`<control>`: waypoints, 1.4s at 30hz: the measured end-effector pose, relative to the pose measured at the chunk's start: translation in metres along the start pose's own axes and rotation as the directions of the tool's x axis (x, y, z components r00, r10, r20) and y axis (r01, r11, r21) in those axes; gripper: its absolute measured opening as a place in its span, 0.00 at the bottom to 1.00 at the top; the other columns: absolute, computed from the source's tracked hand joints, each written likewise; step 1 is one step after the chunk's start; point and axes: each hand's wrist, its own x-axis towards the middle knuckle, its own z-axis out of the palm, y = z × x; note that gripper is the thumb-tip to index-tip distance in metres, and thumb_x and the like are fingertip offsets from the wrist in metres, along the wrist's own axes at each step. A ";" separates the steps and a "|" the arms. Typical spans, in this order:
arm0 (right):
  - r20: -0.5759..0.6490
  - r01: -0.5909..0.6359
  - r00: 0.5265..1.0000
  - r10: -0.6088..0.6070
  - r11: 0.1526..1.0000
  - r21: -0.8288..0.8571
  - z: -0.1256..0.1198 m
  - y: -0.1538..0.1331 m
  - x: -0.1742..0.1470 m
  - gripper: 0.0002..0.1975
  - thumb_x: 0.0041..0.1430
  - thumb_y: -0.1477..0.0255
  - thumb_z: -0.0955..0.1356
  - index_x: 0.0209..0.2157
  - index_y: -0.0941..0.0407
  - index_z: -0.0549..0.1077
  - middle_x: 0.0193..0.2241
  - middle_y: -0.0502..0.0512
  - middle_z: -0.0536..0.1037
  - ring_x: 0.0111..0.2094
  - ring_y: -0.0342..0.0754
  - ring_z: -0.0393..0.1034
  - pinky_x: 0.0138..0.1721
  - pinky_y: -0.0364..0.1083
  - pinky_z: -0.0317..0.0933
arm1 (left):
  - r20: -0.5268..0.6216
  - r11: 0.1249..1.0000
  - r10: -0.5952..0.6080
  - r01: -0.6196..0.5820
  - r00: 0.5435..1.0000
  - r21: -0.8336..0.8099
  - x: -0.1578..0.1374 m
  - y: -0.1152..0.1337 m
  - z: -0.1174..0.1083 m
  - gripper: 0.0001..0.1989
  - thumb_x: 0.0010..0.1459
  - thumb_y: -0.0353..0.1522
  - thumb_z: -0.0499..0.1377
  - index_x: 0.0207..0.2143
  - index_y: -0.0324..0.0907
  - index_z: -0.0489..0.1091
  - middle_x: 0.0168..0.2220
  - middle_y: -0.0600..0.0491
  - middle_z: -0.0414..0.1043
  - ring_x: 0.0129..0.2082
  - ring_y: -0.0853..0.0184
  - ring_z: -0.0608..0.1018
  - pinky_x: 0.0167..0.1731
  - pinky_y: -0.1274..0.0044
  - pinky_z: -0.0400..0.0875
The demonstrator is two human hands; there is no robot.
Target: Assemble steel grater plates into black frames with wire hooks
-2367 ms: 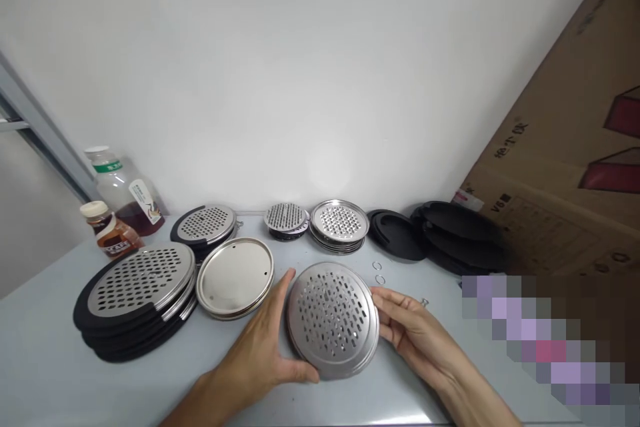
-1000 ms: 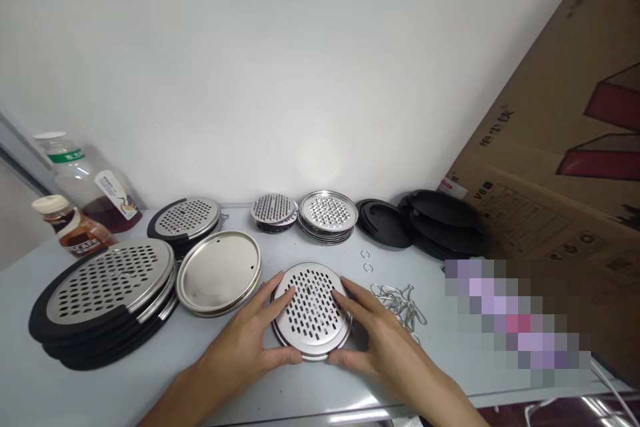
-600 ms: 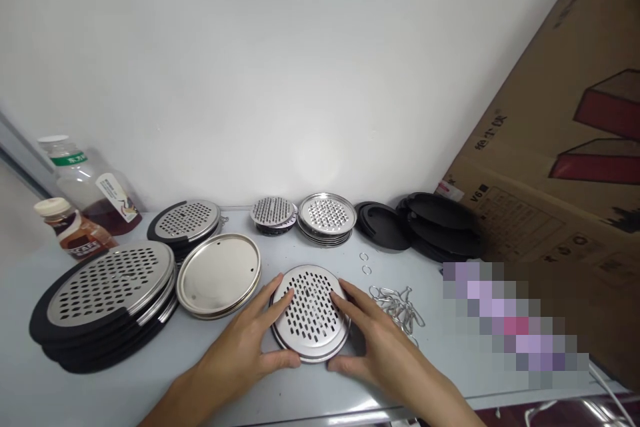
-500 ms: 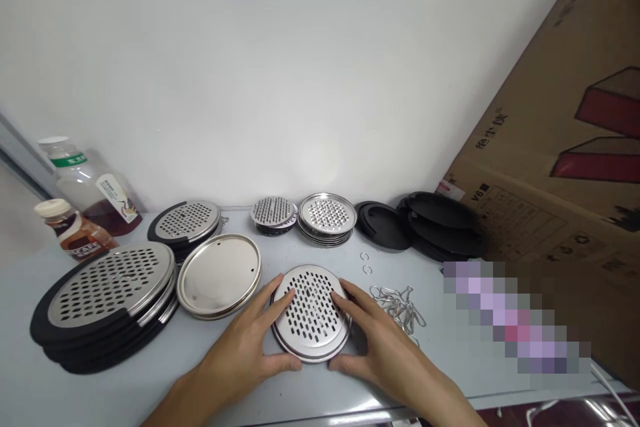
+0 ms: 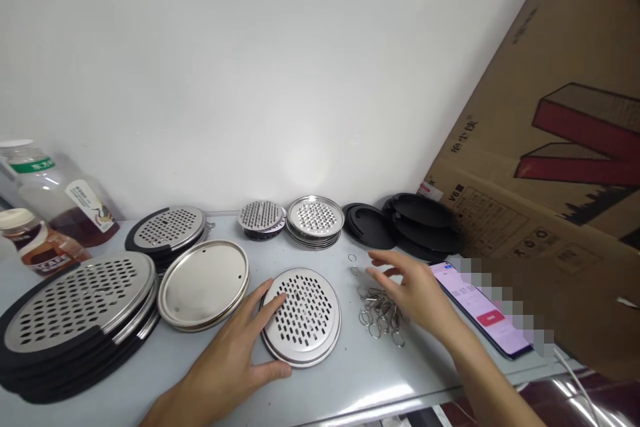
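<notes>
Head view: the left hand (image 5: 237,340) is spread, unclenched, against the left side of a perforated metal disc (image 5: 301,313), which lies flat on the counter (image 5: 370,380); the right hand (image 5: 414,285), loosely opened, is at the heap of metal rings (image 5: 384,310).

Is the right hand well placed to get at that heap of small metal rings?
Most likely yes: the right hand is right beside the heap of metal rings, with no held thing showing. The perforated plate lies off to the left, so nothing seems to block the way.
</notes>
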 end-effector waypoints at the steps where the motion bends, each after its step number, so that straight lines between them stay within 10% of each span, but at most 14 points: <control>1: -0.027 0.025 0.999 -0.027 0.998 -0.060 -0.004 0.005 0.012 0.14 0.61 0.66 0.67 0.46 0.55 0.77 0.42 0.57 0.81 0.35 0.52 0.77 0.34 0.47 0.71 | 0.003 1.000 0.000 0.000 1.000 0.005 0.000 -0.001 0.001 0.42 0.53 0.37 0.67 0.66 0.60 0.51 0.70 0.53 0.43 0.67 0.49 0.56 0.61 0.56 0.58; 6: -0.004 0.158 0.983 -0.183 0.856 -0.491 -0.008 0.028 0.087 0.18 0.64 0.79 0.58 0.49 0.59 0.75 0.45 0.60 0.79 0.44 0.52 0.74 0.46 0.47 0.66 | 0.025 1.000 0.002 -0.002 1.000 0.025 0.001 -0.002 0.001 0.42 0.53 0.36 0.67 0.66 0.61 0.51 0.71 0.55 0.41 0.67 0.51 0.54 0.62 0.57 0.57; 16: 0.221 0.356 0.934 -0.281 0.765 -0.537 0.026 0.063 0.155 0.15 0.57 0.84 0.62 0.39 0.57 0.77 0.36 0.61 0.80 0.41 0.55 0.68 0.35 0.45 0.63 | 0.024 0.999 -0.009 0.008 1.000 0.038 0.000 0.005 -0.004 0.43 0.51 0.35 0.68 0.65 0.61 0.51 0.71 0.55 0.42 0.67 0.49 0.56 0.61 0.56 0.59; 24: -0.143 0.248 0.921 -0.362 0.828 -0.503 0.001 0.077 0.141 0.26 0.52 0.82 0.62 0.55 0.60 0.66 0.50 0.64 0.72 0.50 0.56 0.66 0.50 0.51 0.62 | 0.017 0.999 -0.001 0.000 1.000 0.053 0.000 0.004 -0.002 0.42 0.51 0.36 0.68 0.65 0.60 0.53 0.70 0.54 0.44 0.67 0.49 0.55 0.61 0.55 0.58; 33: -0.509 0.126 0.768 -0.389 0.871 -0.476 -0.038 0.021 0.126 0.22 0.52 0.78 0.61 0.50 0.57 0.67 0.49 0.64 0.71 0.51 0.60 0.64 0.51 0.56 0.60 | 0.031 0.999 -0.004 0.003 1.000 0.049 -0.001 0.003 -0.003 0.42 0.53 0.38 0.66 0.66 0.61 0.50 0.71 0.56 0.42 0.68 0.52 0.54 0.62 0.57 0.56; 42: -0.078 0.074 0.991 -0.105 0.943 -0.325 -0.053 -0.031 0.054 0.12 0.57 0.67 0.66 0.39 0.54 0.78 0.27 0.51 0.79 0.28 0.49 0.73 0.30 0.44 0.63 | -0.036 0.988 0.065 -0.059 0.997 0.144 -0.015 -0.003 0.008 0.43 0.56 0.36 0.64 0.68 0.59 0.45 0.71 0.53 0.40 0.67 0.49 0.56 0.58 0.56 0.61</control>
